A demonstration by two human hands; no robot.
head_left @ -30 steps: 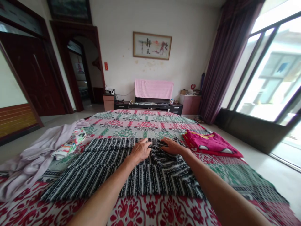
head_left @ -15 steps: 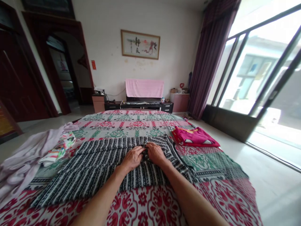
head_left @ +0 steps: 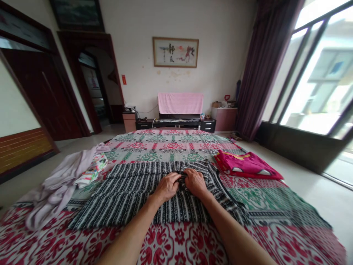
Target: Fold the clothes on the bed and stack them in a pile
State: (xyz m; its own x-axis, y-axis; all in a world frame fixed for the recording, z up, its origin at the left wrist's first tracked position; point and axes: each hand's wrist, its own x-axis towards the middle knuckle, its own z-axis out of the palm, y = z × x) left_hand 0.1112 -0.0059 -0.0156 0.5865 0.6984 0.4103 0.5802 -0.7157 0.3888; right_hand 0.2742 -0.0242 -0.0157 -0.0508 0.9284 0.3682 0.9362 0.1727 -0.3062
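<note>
A black-and-white striped knit garment [head_left: 132, 195] lies spread across a patterned cloth, its dark-edged end to the right. Near its middle, my left hand [head_left: 167, 187] rests on the fabric with fingers curled in and fingertips gathering the knit. Close beside it, my right hand [head_left: 195, 182] also has bent fingers pressed into a bunched fold. The fingertips of both hands almost meet, and part of the fold is hidden under them.
Folded magenta clothing [head_left: 245, 163] sits to the right. On the left lie a crumpled pale lilac garment [head_left: 59, 180] and a small multicoloured cloth [head_left: 92, 171]. The patterned cloth [head_left: 179, 244] covers the surface. A pink cloth [head_left: 180, 103] drapes over something by the far wall.
My view has turned to the left, so the room appears shifted right. Both hands stay on the striped garment at nearly the same spot, fingers still curled into the fabric.
</note>
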